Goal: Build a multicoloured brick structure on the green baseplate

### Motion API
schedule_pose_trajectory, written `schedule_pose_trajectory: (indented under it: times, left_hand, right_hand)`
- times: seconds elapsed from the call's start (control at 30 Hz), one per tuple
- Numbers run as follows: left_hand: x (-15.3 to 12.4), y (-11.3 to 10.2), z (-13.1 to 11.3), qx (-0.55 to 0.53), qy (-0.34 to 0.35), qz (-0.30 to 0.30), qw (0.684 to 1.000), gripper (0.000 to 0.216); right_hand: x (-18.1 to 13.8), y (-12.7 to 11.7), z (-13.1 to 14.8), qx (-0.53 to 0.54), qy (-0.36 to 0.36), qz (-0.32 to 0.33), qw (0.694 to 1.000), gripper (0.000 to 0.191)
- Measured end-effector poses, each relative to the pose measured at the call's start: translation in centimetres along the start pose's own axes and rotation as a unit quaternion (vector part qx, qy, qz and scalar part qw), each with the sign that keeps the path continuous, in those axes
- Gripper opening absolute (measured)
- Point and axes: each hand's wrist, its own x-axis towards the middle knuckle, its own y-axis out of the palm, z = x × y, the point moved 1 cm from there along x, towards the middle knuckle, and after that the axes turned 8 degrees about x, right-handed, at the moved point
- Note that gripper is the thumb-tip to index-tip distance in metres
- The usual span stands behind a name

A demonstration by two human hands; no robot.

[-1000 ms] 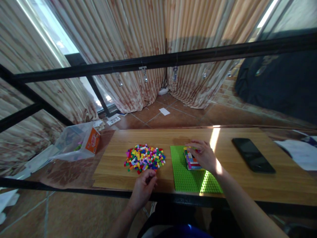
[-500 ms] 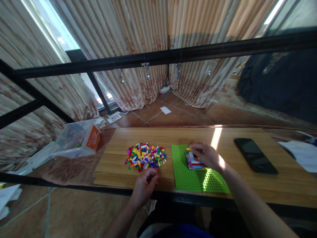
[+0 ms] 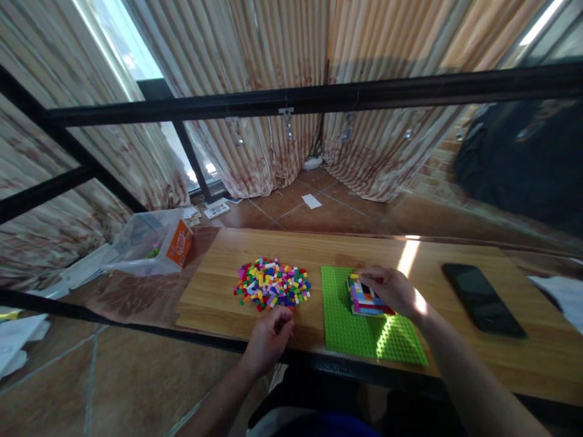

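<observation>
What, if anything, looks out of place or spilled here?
A white piece of paper lies on the tiled floor beyond the wooden tabletop, perhaps dropped. The loose toy bricks sit in one heap, so they hardly look spilled.

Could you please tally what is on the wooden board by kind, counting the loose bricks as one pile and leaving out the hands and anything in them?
Loose-brick pile: 1
Green baseplate: 1
Partly hidden brick structure: 1
Black phone: 1
Total: 4

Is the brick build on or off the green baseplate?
On: the brick build sits atop the green baseplate, with bare green beside it. Whether pressed down, cannot tell.
</observation>
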Motion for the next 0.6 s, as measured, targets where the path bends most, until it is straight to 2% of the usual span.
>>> schedule_pose_trajectory:
  times: [0.6]
  left_hand:
    - [0.04,-0.11,-0.17,0.028,0.014,0.018,0.999,0.010]
  right_hand:
    - [0.64,-0.58,-0.24,0.020,-0.011,0.043,0.999,0.029]
